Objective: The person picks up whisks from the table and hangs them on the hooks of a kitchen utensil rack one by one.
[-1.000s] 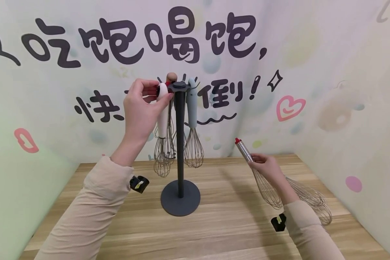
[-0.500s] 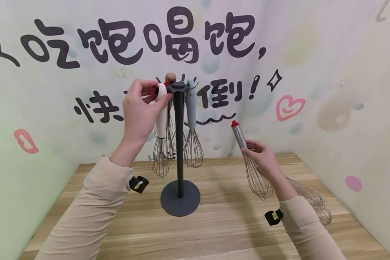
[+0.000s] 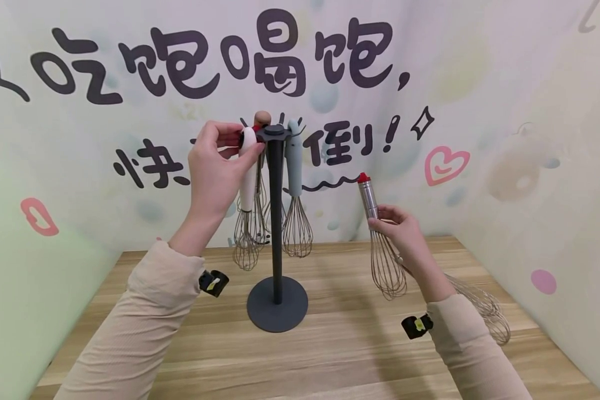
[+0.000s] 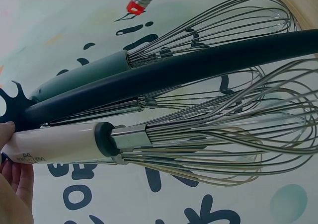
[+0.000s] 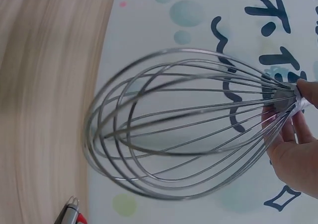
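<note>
At the top of a dark grey stand [image 3: 276, 222], my left hand [image 3: 214, 166] pinches the upper end of a white-handled whisk [image 3: 248, 183]. That whisk hangs wires down beside the pole. A pale blue-handled whisk [image 3: 294, 172] hangs on the pole's right side, and one with a round wooden top [image 3: 262, 118] hangs behind, partly hidden. My right hand [image 3: 405, 233] grips a steel whisk [image 3: 369, 200] low on its handle, red end up, wires slanting down. In the right wrist view its wire loops [image 5: 174, 124] spread wide, with fingers at their neck.
Another wire whisk [image 3: 485, 308] lies on the wooden table [image 3: 330, 344] at the right, partly behind my right forearm. The stand's round base [image 3: 277, 311] rests mid-table. A printed wall [image 3: 330, 111] rises behind the table's back edge.
My right hand has risen and moved left with the steel whisk, which has turned more upright. My left hand stays at the stand's top.
</note>
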{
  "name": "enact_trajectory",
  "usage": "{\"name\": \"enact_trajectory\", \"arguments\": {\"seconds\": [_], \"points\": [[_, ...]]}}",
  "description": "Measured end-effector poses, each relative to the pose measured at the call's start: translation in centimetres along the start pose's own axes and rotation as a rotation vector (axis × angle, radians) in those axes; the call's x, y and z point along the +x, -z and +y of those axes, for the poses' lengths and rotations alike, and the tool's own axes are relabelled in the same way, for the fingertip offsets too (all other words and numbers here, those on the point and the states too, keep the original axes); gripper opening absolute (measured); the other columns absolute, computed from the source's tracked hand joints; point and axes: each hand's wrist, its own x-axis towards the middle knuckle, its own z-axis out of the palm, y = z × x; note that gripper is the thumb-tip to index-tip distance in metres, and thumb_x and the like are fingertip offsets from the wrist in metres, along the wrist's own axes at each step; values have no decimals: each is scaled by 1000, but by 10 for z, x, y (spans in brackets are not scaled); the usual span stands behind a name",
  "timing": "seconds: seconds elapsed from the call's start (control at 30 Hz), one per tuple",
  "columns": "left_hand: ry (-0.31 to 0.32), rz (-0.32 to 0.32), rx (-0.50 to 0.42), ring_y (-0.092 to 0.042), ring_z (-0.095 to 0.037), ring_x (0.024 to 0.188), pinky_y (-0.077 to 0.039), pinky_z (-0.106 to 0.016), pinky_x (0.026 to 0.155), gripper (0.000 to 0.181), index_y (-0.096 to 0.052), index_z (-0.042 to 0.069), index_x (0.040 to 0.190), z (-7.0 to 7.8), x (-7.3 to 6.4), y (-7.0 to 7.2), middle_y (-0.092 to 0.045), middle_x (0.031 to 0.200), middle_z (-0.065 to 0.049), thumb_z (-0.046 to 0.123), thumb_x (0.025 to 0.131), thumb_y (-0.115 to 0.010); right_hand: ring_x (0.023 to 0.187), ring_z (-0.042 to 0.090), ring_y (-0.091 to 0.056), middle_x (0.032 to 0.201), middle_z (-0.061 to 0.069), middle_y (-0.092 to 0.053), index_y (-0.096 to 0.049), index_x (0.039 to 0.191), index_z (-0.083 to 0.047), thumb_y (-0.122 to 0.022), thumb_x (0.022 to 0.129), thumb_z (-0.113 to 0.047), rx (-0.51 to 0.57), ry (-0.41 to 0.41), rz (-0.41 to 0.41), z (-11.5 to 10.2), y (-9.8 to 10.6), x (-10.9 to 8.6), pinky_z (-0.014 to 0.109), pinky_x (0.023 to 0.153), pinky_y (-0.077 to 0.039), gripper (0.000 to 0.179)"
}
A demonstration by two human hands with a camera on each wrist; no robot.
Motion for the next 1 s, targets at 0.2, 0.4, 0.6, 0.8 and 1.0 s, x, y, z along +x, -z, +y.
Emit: {"name": "enact_trajectory", "arguments": {"seconds": [0.2, 0.4, 0.6, 0.8, 1.0], "points": [[5, 3, -6, -63, -16, 92, -55, -33, 84, 41, -57, -3, 113, 0, 0, 0, -62, 110, -15, 12, 80, -76, 99, 7, -55, 124, 7, -55, -48, 133, -5, -67, 89, -23, 37, 6, -1, -13, -4, -1, 28, 97, -39, 51], [4, 4, -5, -63, -17, 93, -54, -33, 84, 41, -57, -3, 113, 0, 0, -1, -62, 109, -15, 13, 80, -76, 103, 7, -54, 121, 3, -56, -49, 131, -6, -68, 88, -22, 71, 25, 12, -27, -8, -4, 28, 99, -38, 49], [5, 4, -1, -63, -17, 93, -54, -33, 84, 41, -57, -3, 113, 0, 1, -1, -62, 110, -15, 13, 81, -76, 104, 8, -55, 114, -3, -57, -49, 128, -5, -66, 89, -17, 101, 53, 36, -37, -14, -5, 25, 96, -42, 44], [14, 3, 13, -63, -16, 93, -54, -28, 83, 40, -57, -3, 113, 1, 0, -2, -63, 110, -14, 12, 81, -75, 104, 8, -55, 114, 1, -57, -48, 129, -1, -65, 89, -12, 125, 77, 70, -46, -22, -4, 21, 91, -45, 45], [13, 2, 26, -63, -15, 93, -51, -15, 79, 39, -57, -3, 114, 2, 0, -1, -63, 111, -14, 12, 82, -74, 102, 9, -55, 109, -2, -57, -50, 129, -1, -66, 88, -10, 155, 101, 87, -53, -28, -3, 18, 86, -47, 45]]}}
